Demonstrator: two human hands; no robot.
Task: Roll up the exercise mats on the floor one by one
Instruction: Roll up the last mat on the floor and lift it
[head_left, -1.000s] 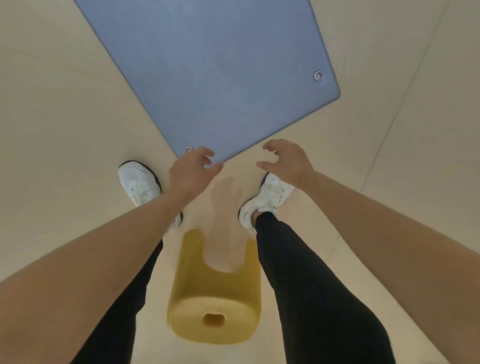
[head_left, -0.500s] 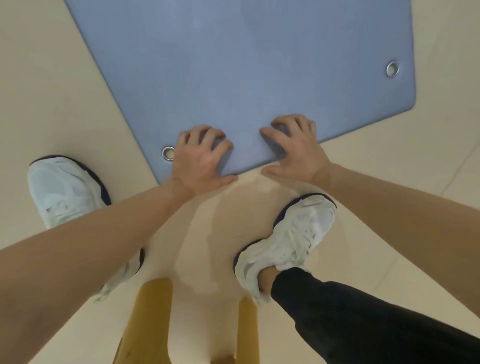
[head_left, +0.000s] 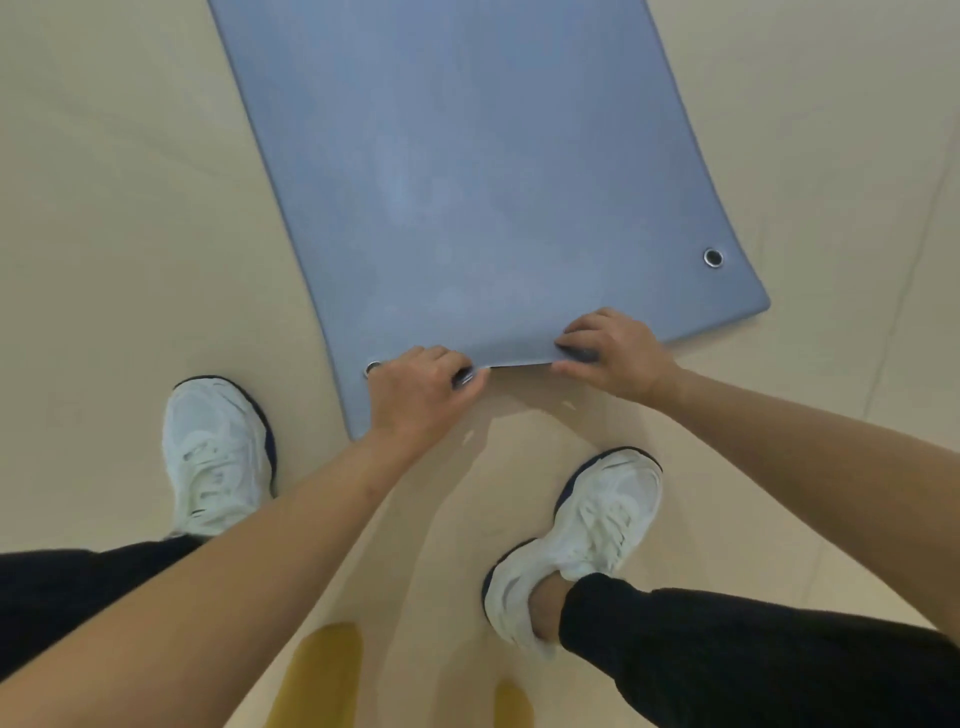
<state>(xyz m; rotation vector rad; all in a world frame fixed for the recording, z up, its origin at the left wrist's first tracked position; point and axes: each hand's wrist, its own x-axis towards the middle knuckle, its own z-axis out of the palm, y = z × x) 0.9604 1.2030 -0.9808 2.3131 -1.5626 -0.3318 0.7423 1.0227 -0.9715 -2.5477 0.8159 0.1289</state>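
A blue exercise mat (head_left: 467, 171) lies flat on the beige floor and runs away from me. It has a metal eyelet near each near corner. My left hand (head_left: 415, 395) grips the mat's near edge just right of the left eyelet (head_left: 372, 368), fingers curled round it. My right hand (head_left: 613, 353) grips the same edge further right, fingers curled over the top. Between the two hands the near edge is lifted slightly off the floor.
A rolled yellow mat (head_left: 322, 675) lies on the floor between my feet at the bottom edge, mostly out of view. My white shoes (head_left: 215, 457) (head_left: 576, 545) stand either side of it. Beige floor surrounds the blue mat.
Both hands went from hovering above the mat's near edge to resting flat on it, and now curl round the edge and lift it slightly.
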